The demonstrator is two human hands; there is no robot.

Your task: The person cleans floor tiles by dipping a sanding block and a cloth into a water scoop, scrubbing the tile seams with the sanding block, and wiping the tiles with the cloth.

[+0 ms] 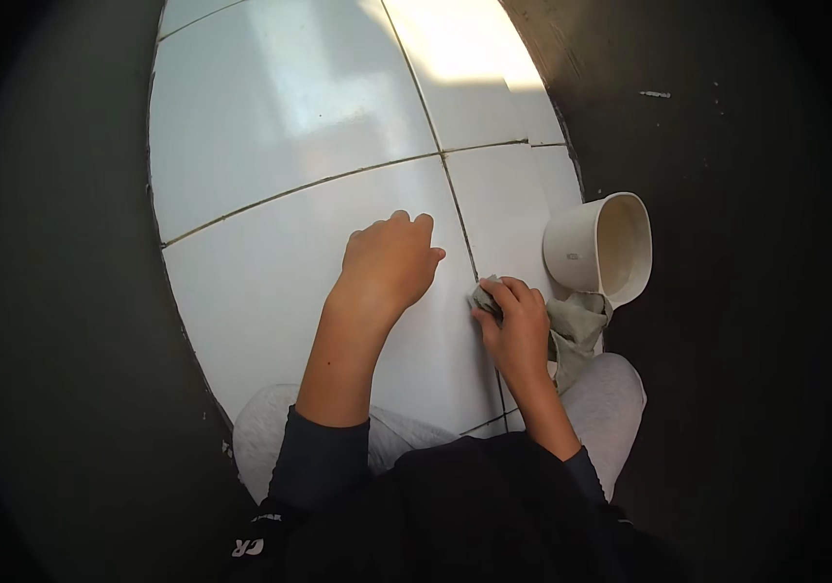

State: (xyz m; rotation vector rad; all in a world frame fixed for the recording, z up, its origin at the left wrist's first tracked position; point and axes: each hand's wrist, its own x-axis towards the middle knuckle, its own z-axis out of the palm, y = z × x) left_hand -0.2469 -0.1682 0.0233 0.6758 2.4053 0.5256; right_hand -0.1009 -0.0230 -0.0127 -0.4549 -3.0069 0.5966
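Above the white tiles, my left hand (391, 260) is curled with its knuckles up and its thumb at the right side. Its fingertips point down out of sight, so whatever they hold, if anything, is hidden. Lower and to the right, my right hand (521, 325) pinches a small grey-green scrub sponge (486, 292) between thumb and fingers. The sponge is at the tile surface, close to a dark grout line, and partly covered by the fingers.
White tiles (289, 126) with dark grout lines form a raised surface between my knees. At its right edge a white plastic tub (571, 243) lies tilted, mouth facing right. A grey-green cloth (579, 325) is bunched below it, near my right knee (610, 398). Dark floor (727, 243) surrounds the surface.
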